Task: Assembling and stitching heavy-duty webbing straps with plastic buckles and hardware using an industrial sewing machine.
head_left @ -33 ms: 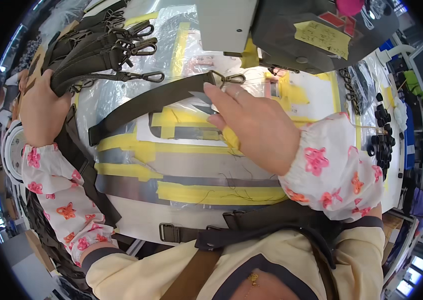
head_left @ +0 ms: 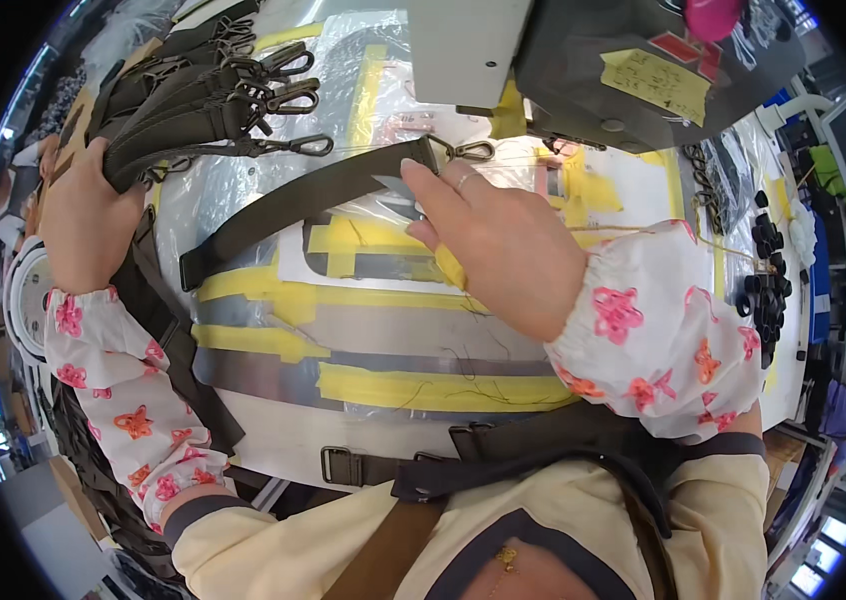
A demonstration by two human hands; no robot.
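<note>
On the worktop point(head_left: 273, 440) under the head camera, the right hand point(head_left: 503, 250) lay over the middle of a plastic-covered surface marked with yellow tape strips point(head_left: 413, 385). Its fingers were curled and nearly closed, pinching what looked like small thread snips point(head_left: 398, 190) right at the end of a dark webbing strap point(head_left: 293, 205). A metal snap hook point(head_left: 468, 150) sat at that strap end, just beyond the fingertips. The strap's long axis ran diagonally, from the hook end by the right hand down and away towards the person's left side, where its plain end lay flat on the plastic.

Well to the left of that hand, the left hand point(head_left: 88, 215) was closed around a bundle of similar straps point(head_left: 193, 110), gripping them near one end; their hooks fanned out towards the sewing machine point(head_left: 583, 60) at the far edge.

As a judgement, the gathered bundle looked like finished pieces, while the single strap was only being trimmed at its hook end; loose threads point(head_left: 473, 365) lay on the tape near the right wrist. A pile of black rings point(head_left: 768, 300) waited beyond the right sleeve, so more pieces seemed left to do.
</note>
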